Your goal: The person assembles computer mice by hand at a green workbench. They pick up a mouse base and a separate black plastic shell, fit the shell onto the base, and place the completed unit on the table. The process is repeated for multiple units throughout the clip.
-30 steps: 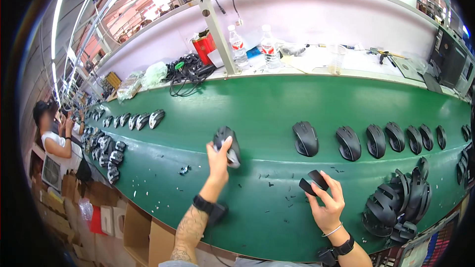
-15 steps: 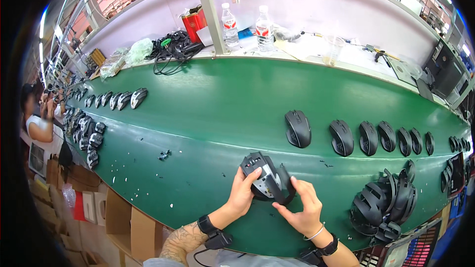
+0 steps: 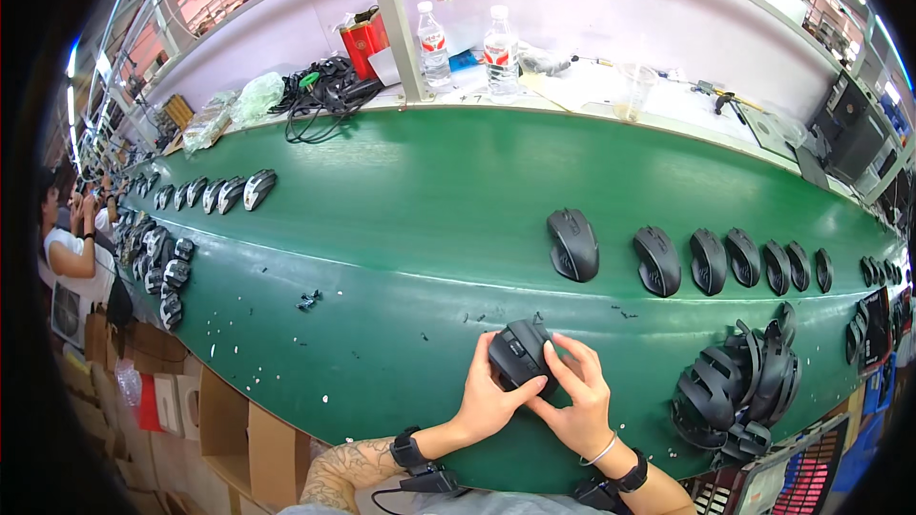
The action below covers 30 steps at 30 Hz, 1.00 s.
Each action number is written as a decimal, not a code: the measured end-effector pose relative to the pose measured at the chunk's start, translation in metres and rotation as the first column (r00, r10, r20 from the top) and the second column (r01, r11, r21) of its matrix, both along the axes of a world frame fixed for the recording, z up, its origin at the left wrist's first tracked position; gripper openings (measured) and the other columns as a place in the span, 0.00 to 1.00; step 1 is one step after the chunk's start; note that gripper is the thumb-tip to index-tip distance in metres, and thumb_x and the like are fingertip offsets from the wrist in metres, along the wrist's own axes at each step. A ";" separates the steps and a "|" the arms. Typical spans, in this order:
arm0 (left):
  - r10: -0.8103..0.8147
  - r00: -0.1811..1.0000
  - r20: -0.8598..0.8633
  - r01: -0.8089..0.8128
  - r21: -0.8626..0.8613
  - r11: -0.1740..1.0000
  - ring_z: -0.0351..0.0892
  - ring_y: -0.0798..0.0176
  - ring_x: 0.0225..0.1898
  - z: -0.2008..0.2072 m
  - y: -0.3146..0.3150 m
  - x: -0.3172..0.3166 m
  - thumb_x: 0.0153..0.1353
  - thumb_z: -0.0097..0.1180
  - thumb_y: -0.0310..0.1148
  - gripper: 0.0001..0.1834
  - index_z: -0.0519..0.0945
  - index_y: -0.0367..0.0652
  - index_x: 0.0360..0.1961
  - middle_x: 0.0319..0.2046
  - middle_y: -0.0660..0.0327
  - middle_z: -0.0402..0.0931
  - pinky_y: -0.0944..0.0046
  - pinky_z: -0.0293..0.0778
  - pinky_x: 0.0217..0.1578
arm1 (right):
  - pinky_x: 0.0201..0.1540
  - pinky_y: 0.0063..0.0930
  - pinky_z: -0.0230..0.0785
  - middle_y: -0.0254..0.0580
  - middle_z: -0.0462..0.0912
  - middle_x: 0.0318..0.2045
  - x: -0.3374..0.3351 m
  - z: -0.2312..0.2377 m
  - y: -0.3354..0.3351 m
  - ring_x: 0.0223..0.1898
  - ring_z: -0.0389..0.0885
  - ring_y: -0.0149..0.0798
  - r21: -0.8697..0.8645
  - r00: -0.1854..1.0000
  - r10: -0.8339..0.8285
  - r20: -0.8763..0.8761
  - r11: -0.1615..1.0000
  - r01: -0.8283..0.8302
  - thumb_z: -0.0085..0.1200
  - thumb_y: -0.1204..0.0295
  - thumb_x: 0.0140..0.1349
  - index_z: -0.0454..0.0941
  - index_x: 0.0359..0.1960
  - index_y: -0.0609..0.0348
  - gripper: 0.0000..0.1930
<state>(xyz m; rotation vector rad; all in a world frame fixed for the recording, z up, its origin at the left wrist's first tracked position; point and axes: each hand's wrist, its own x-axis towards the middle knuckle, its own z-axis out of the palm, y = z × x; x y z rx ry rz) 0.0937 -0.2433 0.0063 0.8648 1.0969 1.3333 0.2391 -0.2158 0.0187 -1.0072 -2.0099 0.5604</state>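
A black computer mouse (image 3: 521, 353) is held just above the green work surface, with a dark top shell over it. My left hand (image 3: 487, 402) closes on its left side, fingers along the edge and thumb across the near end. On the other side, my right hand (image 3: 578, 393) grips the mouse, its fingertips and thumb pressing on the shell. The underside of the mouse is hidden. To the right lies a heap of loose black mouse shells (image 3: 730, 386).
Beyond my hands, black mice (image 3: 656, 260) stand in a row toward the right. Silver-and-black mice (image 3: 258, 189) line the far left, above a pile of mouse bodies (image 3: 157, 262). Small dark parts (image 3: 308, 300) lie on the green bench (image 3: 382, 238). Bottles (image 3: 500, 52) stand on the back shelf.
The black shell, held tilted at the mouse's right side, now covers the pale inner parts. Both hands have drawn together around the mouse, which has turned and moved slightly right.
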 end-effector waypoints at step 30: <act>0.301 0.876 0.376 -0.112 -0.448 0.887 0.77 0.62 0.45 -0.002 0.017 -0.040 0.64 0.44 0.50 0.22 0.75 0.43 0.45 0.42 0.61 0.78 0.57 0.70 0.50 | 0.31 0.17 0.68 0.33 0.78 0.27 0.003 -0.034 0.005 0.25 0.73 0.24 -0.735 0.795 -0.211 -0.569 0.564 -0.376 0.51 0.67 0.66 0.75 0.32 0.63 0.10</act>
